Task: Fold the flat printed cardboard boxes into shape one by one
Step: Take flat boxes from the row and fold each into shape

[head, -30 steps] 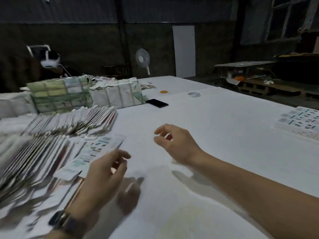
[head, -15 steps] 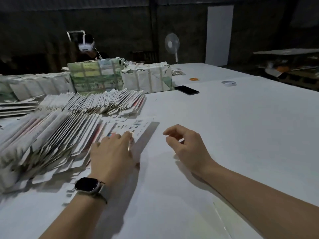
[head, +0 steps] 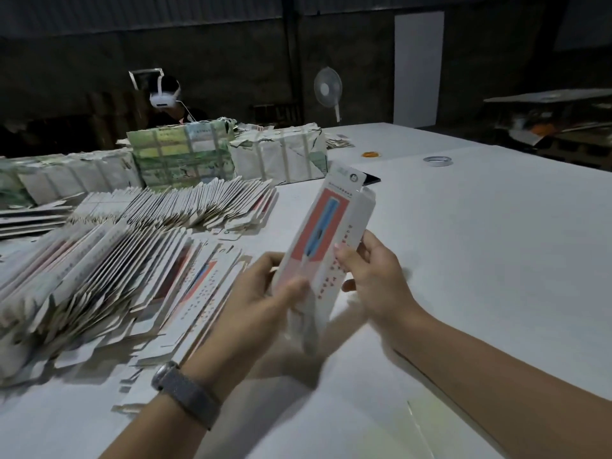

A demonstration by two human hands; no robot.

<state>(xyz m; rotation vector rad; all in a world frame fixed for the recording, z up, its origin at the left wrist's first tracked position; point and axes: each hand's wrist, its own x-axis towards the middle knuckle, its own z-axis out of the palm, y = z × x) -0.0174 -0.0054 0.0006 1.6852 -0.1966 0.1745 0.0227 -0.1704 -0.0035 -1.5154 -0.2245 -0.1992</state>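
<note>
You hold one printed carton blank (head: 326,240) above the surface (head: 480,260), so it can open freely. Your left hand (head: 265,293) and right hand (head: 374,276) pinch its long edges, probably to squeeze it into shape.

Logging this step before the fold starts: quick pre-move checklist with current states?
1. Single box picked, lifted off the table: ok.
2. Left hand grip on the box's lower left edge: ok.
3. Right hand grip on the right edge, thumb on the printed face: ok.
4. Box opened into a tube: cannot tell; the top looks partly spread.
5. Bottom flaps tucked: cannot tell, lower end blurred.
6. Flat box stack at left within reach for the next one: ok.
</note>
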